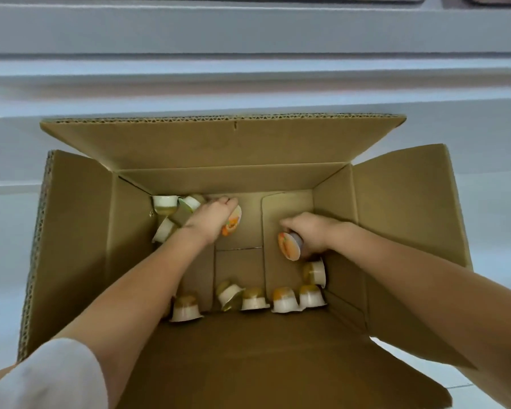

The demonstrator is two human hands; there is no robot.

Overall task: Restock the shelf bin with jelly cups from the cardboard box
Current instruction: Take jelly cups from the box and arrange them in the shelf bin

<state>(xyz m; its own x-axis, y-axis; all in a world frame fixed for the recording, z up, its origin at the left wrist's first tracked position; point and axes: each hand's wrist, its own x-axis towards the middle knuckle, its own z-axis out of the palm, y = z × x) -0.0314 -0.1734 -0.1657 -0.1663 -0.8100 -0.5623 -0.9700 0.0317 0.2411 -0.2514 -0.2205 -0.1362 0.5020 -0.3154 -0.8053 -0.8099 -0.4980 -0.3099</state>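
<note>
Two hands, left (211, 215) and right (309, 231), each grip a jelly cup inside the cardboard box (219, 149).

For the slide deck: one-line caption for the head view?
Both hands, left hand and right hand, each grip a jelly cup inside the cardboard box.

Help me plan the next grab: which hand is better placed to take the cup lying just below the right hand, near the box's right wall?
Right. The right hand is directly above that cup, though it already holds a jelly cup. The left hand is across the cardboard box, holding its own cup.
</note>
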